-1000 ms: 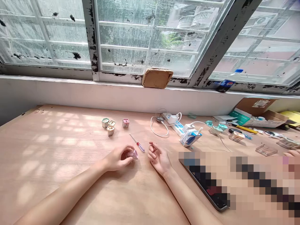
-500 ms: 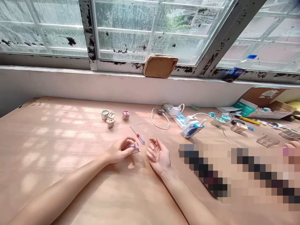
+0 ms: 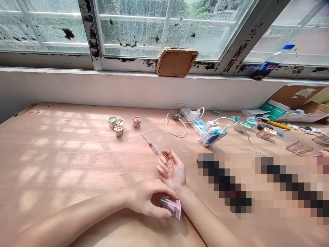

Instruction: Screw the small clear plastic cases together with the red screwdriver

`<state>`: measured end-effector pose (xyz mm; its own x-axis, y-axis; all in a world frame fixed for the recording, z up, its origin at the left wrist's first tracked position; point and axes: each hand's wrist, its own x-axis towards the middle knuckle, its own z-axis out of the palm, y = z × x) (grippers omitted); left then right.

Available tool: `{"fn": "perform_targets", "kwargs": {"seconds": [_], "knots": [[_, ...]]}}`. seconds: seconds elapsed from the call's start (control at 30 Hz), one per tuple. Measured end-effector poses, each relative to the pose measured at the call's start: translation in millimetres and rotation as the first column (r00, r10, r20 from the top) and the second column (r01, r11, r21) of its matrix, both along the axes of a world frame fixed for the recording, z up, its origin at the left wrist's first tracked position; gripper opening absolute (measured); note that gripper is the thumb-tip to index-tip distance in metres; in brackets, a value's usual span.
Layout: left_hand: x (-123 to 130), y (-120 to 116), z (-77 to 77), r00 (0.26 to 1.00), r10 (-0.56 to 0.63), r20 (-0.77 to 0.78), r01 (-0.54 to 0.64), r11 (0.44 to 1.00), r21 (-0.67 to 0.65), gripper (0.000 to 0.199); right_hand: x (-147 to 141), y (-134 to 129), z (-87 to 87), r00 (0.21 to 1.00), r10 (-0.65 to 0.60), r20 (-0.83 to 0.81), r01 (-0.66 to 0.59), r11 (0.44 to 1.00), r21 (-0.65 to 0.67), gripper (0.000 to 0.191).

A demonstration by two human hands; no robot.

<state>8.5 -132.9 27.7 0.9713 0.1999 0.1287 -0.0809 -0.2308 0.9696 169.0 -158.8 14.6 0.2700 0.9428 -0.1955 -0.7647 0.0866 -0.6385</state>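
Note:
My left hand (image 3: 151,199) curves its thumb and fingers around a small clear case with a pink rim (image 3: 171,206), low over the table beside my right wrist. My right hand (image 3: 171,169) rests palm up with its fingers curled in; whatever may lie inside them is hidden. Just beyond its fingertips lies a screwdriver (image 3: 149,144) with a clear and red handle, its shaft pointing away to the left. Farther back stand a pink two-hole pencil sharpener (image 3: 137,121) and a cluster of similar sharpeners with green, beige and orange tops (image 3: 118,131).
A white power strip (image 3: 194,122) with plugged-in chargers and a blue-white carton (image 3: 211,136) stand at the back. Sharpener parts (image 3: 266,133), a yellow cutter (image 3: 277,124) and an opened box (image 3: 305,113) lie right. A blurred-out patch covers the right side, with another person's fingers at the edge.
My left hand has carried the clear case rightward and toward me, from near the screwdriver to my right wrist. My right hand stays almost in place. The view has tilted down slightly.

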Motion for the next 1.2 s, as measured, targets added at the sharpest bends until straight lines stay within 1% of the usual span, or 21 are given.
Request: {"fn": "perform_targets", "kwargs": {"seconds": [0.1, 0.2, 0.27, 0.33, 0.4, 0.47, 0.5, 0.53, 0.6, 0.63, 0.67, 0.7, 0.8, 0.87, 0.93, 1.13, 1.2], "knots": [[0.8, 4.1, -0.7, 0.996, 0.084, 0.004, -0.084, 0.996, 0.023, 0.048, 1.2, -1.5, 2.8, 1.000, 0.015, -0.020, -0.016, 1.000, -0.013, 0.025], [0.8, 11.2, 1.6, 0.989, 0.147, 0.020, -0.147, 0.989, 0.017, 0.044, 5.6, -2.5, 6.3, 0.999, -0.004, -0.049, 0.004, 1.000, -0.018, 0.024], [0.3, 17.1, 2.7, 0.986, 0.164, 0.017, -0.163, 0.986, -0.030, 0.042, 7.3, -2.5, 7.7, 0.998, -0.020, -0.062, 0.019, 1.000, -0.018, 0.024], [-0.6, 23.4, 2.3, 0.985, 0.172, -0.001, -0.171, 0.977, -0.126, 0.041, 7.0, -2.2, 8.3, 0.998, -0.039, -0.046, 0.039, 0.999, -0.013, 0.025], [-1.3, 29.6, 0.7, 0.977, 0.213, -0.012, -0.211, 0.953, -0.219, 0.041, 5.5, -2.5, 8.7, 0.998, -0.059, 0.029, 0.059, 0.998, -0.006, 0.027], [-1.6, 35.5, -1.3, 0.955, 0.296, -0.004, -0.286, 0.919, -0.273, 0.041, 4.0, -4.0, 10.0, 0.976, -0.089, 0.198, 0.087, 0.996, 0.021, 0.032], [-1.5, 38.3, -2.0, 0.940, 0.342, 0.003, -0.327, 0.899, -0.290, 0.042, 3.7, -5.3, 11.2, 0.941, -0.100, 0.324, 0.088, 0.995, 0.050, 0.034], [-1.5, 41.1, -2.5, 0.923, 0.386, 0.011, -0.364, 0.879, -0.307, 0.042, 3.8, -6.8, 12.6, 0.879, -0.107, 0.464, 0.075, 0.993, 0.088, 0.035], [-1.4, 46.5, -3.0, 0.888, 0.459, 0.033, -0.423, 0.843, -0.333, 0.042, 5.2, -9.4, 16.2, 0.697, -0.112, 0.708, -0.002, 0.987, 0.158, 0.032], [-1.5, 49.2, -3.2, 0.871, 0.489, 0.044, -0.448, 0.828, -0.337, 0.042, 6.4, -10.1, 17.9, 0.601, -0.108, 0.792, -0.057, 0.983, 0.177, 0.030], [-1.7, 51.8, -3.4, 0.856, 0.515, 0.052, -0.470, 0.816, -0.335, 0.041, 7.8, -10.0, 19.4, 0.518, -0.103, 0.849, -0.108, 0.977, 0.184, 0.030], [-1.9, 54.3, -3.7, 0.842, 0.536, 0.058, -0.491, 0.807, -0.329, 0.042, 9.5, -9.3, 20.6, 0.454, -0.103, 0.885, -0.145, 0.972, 0.187, 0.033], [-2.8, 60.8, -4.8, 0.826, 0.561, 0.056, -0.519, 0.795, -0.315, 0.044, 14.9, -3.8, 21.7, 0.320, -0.115, 0.940, -0.205, 0.961, 0.187, 0.041], [-3.6, 64.3, -5.1, 0.832, 0.553, 0.050, -0.514, 0.801, -0.308, 0.047, 18.4, 0.5, 20.7, 0.270, -0.123, 0.955, -0.221, 0.957, 0.186, 0.043], [-4.6, 67.0, -4.5, 0.838, 0.543, 0.041, -0.509, 0.808, -0.295, 0.048, 21.1, 3.4, 18.7, 0.251, -0.128, 0.959, -0.232, 0.954, 0.188, 0.044], [-6.3, 69.8, 0.0, 0.848, 0.528, 0.029, -0.502, 0.821, -0.274, 0.045, 22.7, 3.4, 11.6, 0.306, -0.090, 0.948, -0.253, 0.952, 0.172, 0.049], [-6.0, 70.3, 0.1, 0.855, 0.518, 0.015, -0.493, 0.822, -0.287, 0.045, 23.7, 2.1, 10.6, 0.300, -0.089, 0.950, -0.246, 0.955, 0.167, 0.051]]}}
